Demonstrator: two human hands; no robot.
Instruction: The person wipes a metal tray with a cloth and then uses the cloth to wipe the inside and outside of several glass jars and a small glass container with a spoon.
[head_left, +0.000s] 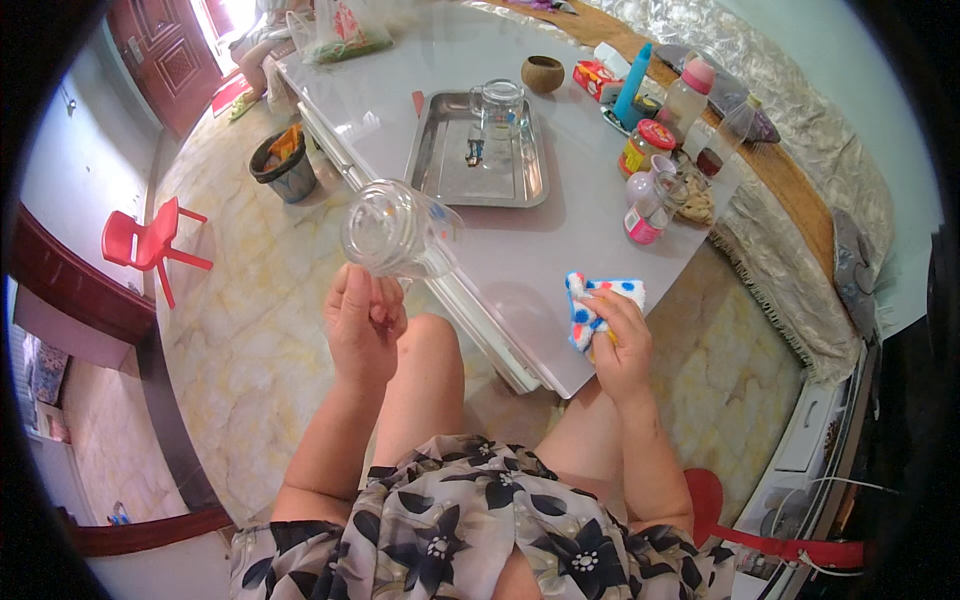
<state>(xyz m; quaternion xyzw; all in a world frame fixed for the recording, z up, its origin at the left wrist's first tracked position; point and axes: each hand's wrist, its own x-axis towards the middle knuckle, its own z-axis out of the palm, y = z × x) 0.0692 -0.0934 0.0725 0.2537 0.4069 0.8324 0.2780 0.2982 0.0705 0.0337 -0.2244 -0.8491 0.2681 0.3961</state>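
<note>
My left hand (366, 319) is closed at the handle of a clear glass mug (401, 229), raised above the table's left edge and tilted on its side. The mug's round base faces the left, and small coloured marks show on its glass. In my right hand (624, 341), a white cloth with blue and red dots (630, 288) is pinched and bunched over the near corner of the table (517, 300). Beyond the hands lies a rectangular metal tray (446, 184). A second clear glass mug (501, 109) stands in its far right part.
Along the table's right side stand a red-lidded jar (637, 154), a pink-capped bottle (684, 97), a blue bottle (634, 86) and a small glass jar (646, 217). A brown bowl (542, 73) sits behind the tray. A bin (286, 176) and red chair (154, 236) stand left.
</note>
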